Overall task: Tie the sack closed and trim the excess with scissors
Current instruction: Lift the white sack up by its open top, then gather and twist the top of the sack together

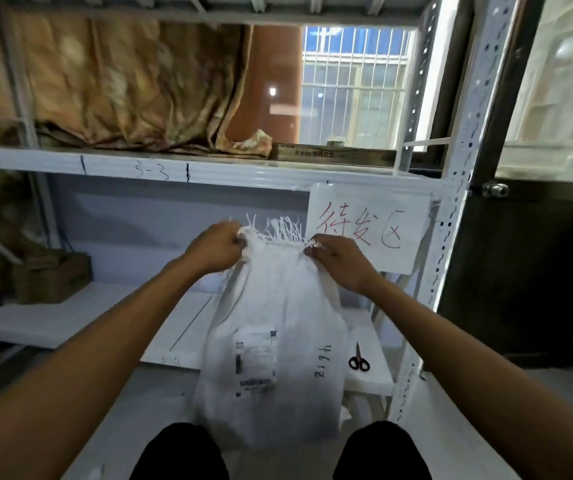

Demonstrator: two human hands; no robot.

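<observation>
A white woven sack [278, 341] stands upright between my knees, with a shipping label and the handwritten number 2194 on its front. Frayed white threads stick up from its open top edge. My left hand [214, 249] pinches the left corner of that top edge. My right hand [342, 263] pinches the right corner. The mouth is stretched flat between them. Black-handled scissors [358, 360] lie on the low white shelf [371, 379] to the right of the sack, blades pointing away from me.
A white metal rack [451, 237] stands in front, with a paper sign in red writing [364, 230] hanging from its upper shelf. A brown cardboard box [53, 277] sits on the lower shelf at left. Crumpled brown cloth [122, 88] fills the upper shelf. A dark door [527, 271] is at right.
</observation>
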